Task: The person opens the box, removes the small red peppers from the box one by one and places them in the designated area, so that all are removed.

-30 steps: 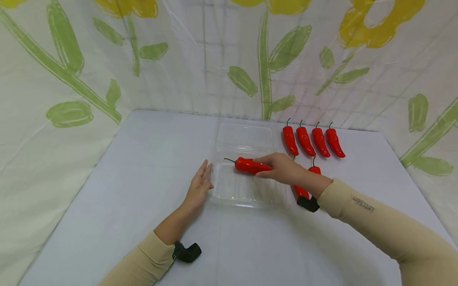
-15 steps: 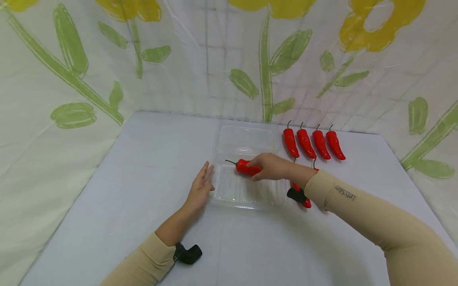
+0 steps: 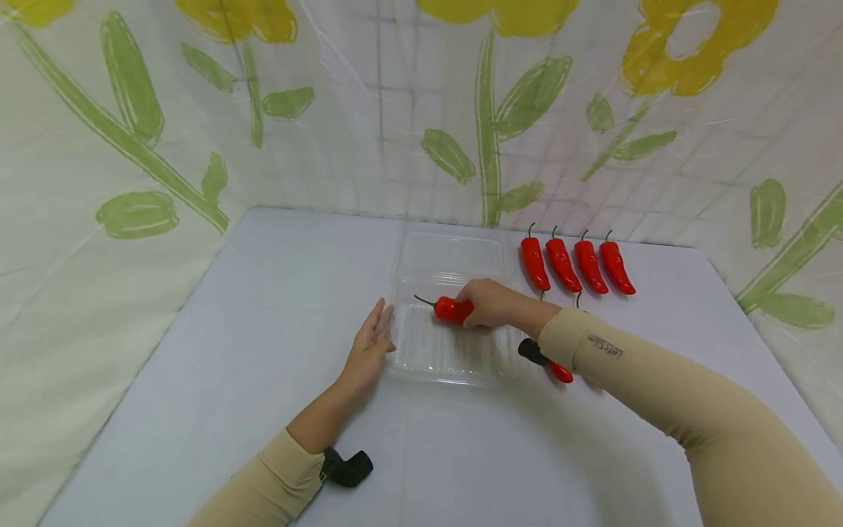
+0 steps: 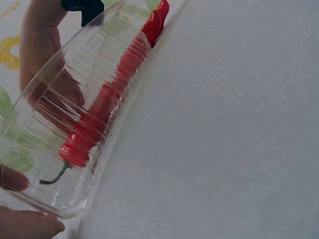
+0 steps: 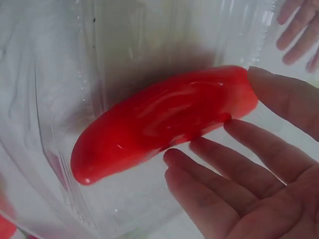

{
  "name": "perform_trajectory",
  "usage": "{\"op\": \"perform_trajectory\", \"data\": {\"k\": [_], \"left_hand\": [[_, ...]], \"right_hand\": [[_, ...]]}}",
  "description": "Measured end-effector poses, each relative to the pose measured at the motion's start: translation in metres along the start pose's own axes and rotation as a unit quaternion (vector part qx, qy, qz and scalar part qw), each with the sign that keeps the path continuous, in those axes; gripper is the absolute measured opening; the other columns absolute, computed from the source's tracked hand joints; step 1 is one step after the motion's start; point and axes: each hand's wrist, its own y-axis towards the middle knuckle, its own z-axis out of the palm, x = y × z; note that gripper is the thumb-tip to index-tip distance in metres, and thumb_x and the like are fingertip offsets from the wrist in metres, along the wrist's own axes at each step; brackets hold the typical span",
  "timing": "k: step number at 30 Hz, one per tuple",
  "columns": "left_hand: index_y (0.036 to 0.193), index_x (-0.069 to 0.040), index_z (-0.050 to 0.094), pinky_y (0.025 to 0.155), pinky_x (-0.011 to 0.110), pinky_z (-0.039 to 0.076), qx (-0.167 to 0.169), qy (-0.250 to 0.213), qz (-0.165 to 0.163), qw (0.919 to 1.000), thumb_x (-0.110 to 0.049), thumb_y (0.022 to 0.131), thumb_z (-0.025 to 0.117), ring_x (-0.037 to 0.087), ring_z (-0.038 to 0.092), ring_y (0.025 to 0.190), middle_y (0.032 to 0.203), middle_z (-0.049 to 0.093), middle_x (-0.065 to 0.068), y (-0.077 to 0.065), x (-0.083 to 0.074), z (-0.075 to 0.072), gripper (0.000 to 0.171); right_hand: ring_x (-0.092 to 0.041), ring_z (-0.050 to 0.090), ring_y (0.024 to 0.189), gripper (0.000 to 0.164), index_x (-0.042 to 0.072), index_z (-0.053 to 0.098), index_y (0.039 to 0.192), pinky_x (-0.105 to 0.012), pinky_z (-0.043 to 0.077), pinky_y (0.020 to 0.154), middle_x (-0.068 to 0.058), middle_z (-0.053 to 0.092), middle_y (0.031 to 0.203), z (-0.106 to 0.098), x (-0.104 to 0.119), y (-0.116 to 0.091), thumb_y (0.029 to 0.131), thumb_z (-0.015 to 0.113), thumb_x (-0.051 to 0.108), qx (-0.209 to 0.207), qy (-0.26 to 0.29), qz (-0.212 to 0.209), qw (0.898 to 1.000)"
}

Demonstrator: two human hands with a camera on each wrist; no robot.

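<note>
A glossy red chili pepper (image 3: 448, 309) lies crosswise in the clear plastic clamshell box (image 3: 431, 359), its stem pointing left. Over its right part is my right hand (image 3: 492, 302), pinching it loosely. In the right wrist view the thumb touches one side near the end of the chili pepper (image 5: 164, 117), while the fingertips lie along the other. My left hand (image 3: 369, 353) rests with straight fingers against the box's left wall. The left wrist view shows its thumb (image 4: 32, 225) by the box corner, and the chili pepper's stem through the plastic.
The open lid (image 3: 451, 252) extends behind the box. Several red chili peppers (image 3: 562, 265) stand in a row at the back right. Another chili pepper (image 3: 561, 372) is partly hidden under my right forearm. Black wrist devices (image 3: 349, 468) are on both wrists. A flowered curtain borders the white table.
My right hand has slid left along the chili pepper toward its stem end, covering more of it. The chili pepper has stayed nearly in place. My left hand has hardly moved.
</note>
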Motion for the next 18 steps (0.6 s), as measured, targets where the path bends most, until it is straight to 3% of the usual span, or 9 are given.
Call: {"op": "perform_trajectory", "data": {"k": [10, 18], "left_hand": [[0.149, -0.003, 0.006, 0.117, 0.042, 0.008, -0.004, -0.001, -0.009, 1.0000, 0.014, 0.074, 0.032, 0.027, 0.007, 0.145, 0.155, 0.013, 0.018, 0.0010, 0.0005, -0.0003, 0.082], [0.149, -0.002, 0.006, 0.117, 0.043, 0.009, -0.004, 0.001, -0.008, 1.0000, 0.014, 0.074, 0.032, 0.028, 0.008, 0.145, 0.155, 0.013, 0.018, 0.0015, -0.0005, -0.0005, 0.081]], "right_hand": [[-0.024, 0.054, 0.104, 0.048, 0.006, 0.058, 0.126, -0.038, 0.045, 0.098, -0.013, 0.061, 0.120, 0.0095, 0.0099, 0.0049, 0.079, 0.068, 0.003, 0.051, -0.075, 0.018, 0.996], [-0.024, 0.052, 0.106, 0.051, 0.010, 0.056, 0.129, -0.039, 0.044, 0.099, -0.011, 0.059, 0.120, 0.0104, 0.0068, 0.0076, 0.079, 0.069, 0.009, 0.068, -0.065, 0.032, 0.995]]}}
